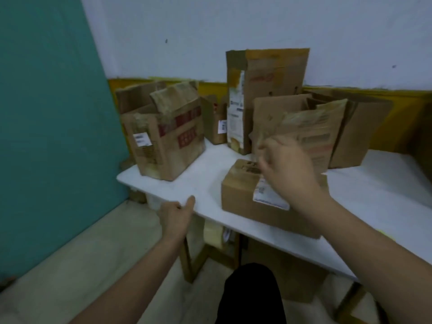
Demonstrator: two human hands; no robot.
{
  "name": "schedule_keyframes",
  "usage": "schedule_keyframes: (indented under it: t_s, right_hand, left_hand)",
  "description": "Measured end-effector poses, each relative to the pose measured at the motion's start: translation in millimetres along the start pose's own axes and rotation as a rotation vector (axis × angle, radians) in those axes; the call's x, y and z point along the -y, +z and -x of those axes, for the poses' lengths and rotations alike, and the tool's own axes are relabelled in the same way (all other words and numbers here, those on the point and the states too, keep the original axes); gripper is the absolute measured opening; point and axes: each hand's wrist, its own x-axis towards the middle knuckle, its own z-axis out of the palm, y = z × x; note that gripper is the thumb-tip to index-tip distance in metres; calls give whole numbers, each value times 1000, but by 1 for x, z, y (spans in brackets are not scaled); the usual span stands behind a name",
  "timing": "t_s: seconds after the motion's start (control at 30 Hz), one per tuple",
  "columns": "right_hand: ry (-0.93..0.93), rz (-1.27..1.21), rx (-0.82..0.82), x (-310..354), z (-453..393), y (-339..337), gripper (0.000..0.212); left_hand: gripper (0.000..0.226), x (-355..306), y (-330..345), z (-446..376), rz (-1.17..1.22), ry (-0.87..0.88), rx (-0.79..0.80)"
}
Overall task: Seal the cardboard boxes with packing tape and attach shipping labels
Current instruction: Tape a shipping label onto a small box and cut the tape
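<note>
A small closed cardboard box point(240, 197) with a white shipping label point(268, 197) lies near the front edge of the white table point(205, 183). My right hand point(287, 169) hovers over this box, blurred, fingers loosely bent toward the flap of an open box point(311, 129) behind it; I see nothing in it. My left hand point(176, 213) is at the table's front edge, thumb on top and fingers curled below the edge. No tape roll shows on the table.
An open box with red print point(168, 141) stands at the table's left end. A tall upright box point(264, 90) and more boxes point(357, 127) line the wall. A teal panel point(51, 113) stands left. Something pale point(214, 232) sits under the table.
</note>
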Motion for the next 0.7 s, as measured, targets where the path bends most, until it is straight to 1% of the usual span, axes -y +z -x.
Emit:
schedule_keyframes:
  t_s: [0.03, 0.07, 0.1, 0.13, 0.17, 0.2, 0.23, 0.27, 0.33, 0.37, 0.4, 0.47, 0.53, 0.57, 0.67, 0.7]
  right_hand:
    - [-90, -108, 40, 22, 2, 8, 18]
    - [-196, -182, 100, 44, 5, 16, 20]
    - [-315, -208, 168, 59, 11, 30, 25]
    - [-437, -191, 230, 70, 17, 45, 28]
    - [-522, -156, 298, 77, 23, 61, 29]
    - [-551, -116, 376, 79, 29, 77, 26]
    - [-532, -100, 452, 78, 33, 93, 23]
    - [-488, -104, 536, 76, 34, 104, 24]
    - [-428, -145, 722, 68, 34, 123, 33]
    - [-417, -191, 776, 63, 32, 128, 33]
    - [-402, -251, 804, 59, 31, 131, 30]
    - [-351, -380, 845, 53, 29, 132, 29]
    - [-312, -478, 870, 50, 27, 129, 32]
    - [-274, -508, 887, 50, 25, 126, 32]
    - [-118, -601, 965, 46, 16, 117, 27]
    - [-95, -609, 986, 47, 12, 113, 28]
  left_hand:
    - [37, 6, 2, 12, 34, -73, 101]
    - [30, 12, 7, 20, 67, -156, 182]
    - [30, 16, 12, 26, 75, -202, 228]
    - [43, 23, 16, 27, 45, -196, 268]
    - [60, 28, 18, 28, -10, -162, 313]
    - [72, 35, 18, 24, -67, -142, 347]
    - [72, 41, 14, 20, -125, -114, 380]
    - [62, 44, 10, 16, -139, -118, 414]
    - [30, 41, 0, 14, -108, -146, 506]
    - [19, 34, -4, 15, -111, -169, 550]
    - [19, 28, -7, 13, -148, -200, 587]
    - [30, 14, -13, 8, -181, -291, 632]
    - [34, -7, -17, 2, -113, -367, 668]
    - [35, -19, -19, 0, -128, -366, 669]
    - [38, -50, -30, -6, -408, -257, 632]
    - [38, -62, -37, -7, -460, -215, 623]
